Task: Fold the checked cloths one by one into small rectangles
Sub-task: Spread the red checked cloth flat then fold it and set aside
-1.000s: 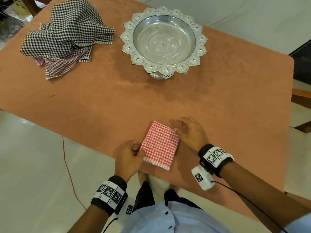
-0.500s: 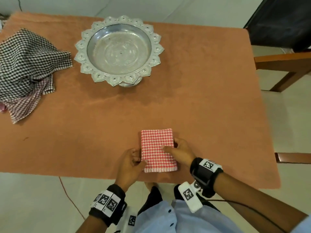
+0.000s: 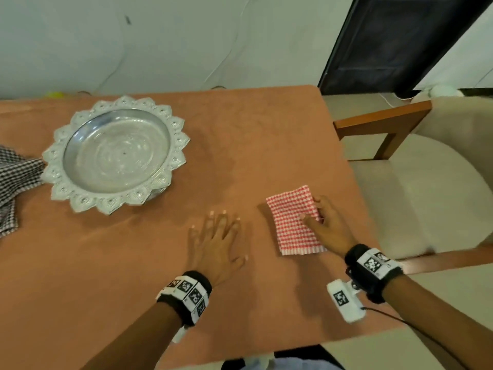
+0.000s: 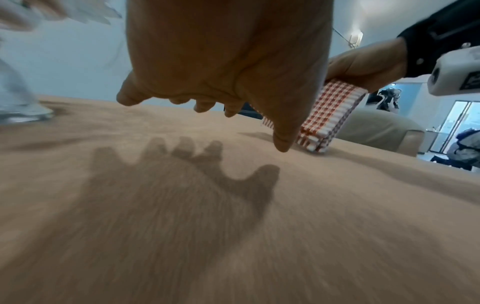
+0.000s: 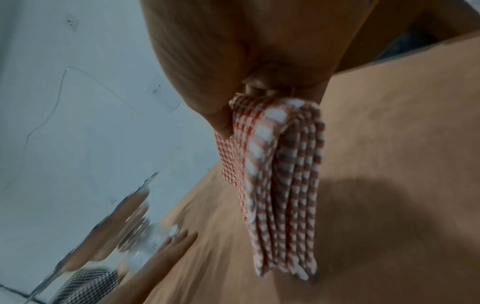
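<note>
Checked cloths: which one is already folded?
The red-and-white cloth, a small layered rectangle pinched in the right hand. The black-and-white cloth lies crumpled at the table's left edge, beside the silver tray.

The left hand [image 3: 216, 243] hovers flat with fingers spread, while the right hand [image 3: 329, 225] pinches something between thumb and fingers.

We only get a corner of the black-checked cloths [image 3: 16, 182]; the head view's left edge cuts the pile. Silver tray [image 5: 109, 232] is smeared by motion blur in both wrist views. Left hand [image 4: 228, 61] hides part of the folded red-checked cloth [image 4: 330, 115] in the left wrist view. Right hand [image 5: 246, 51] fingers sit behind that cloth, so we can't see them.
</note>
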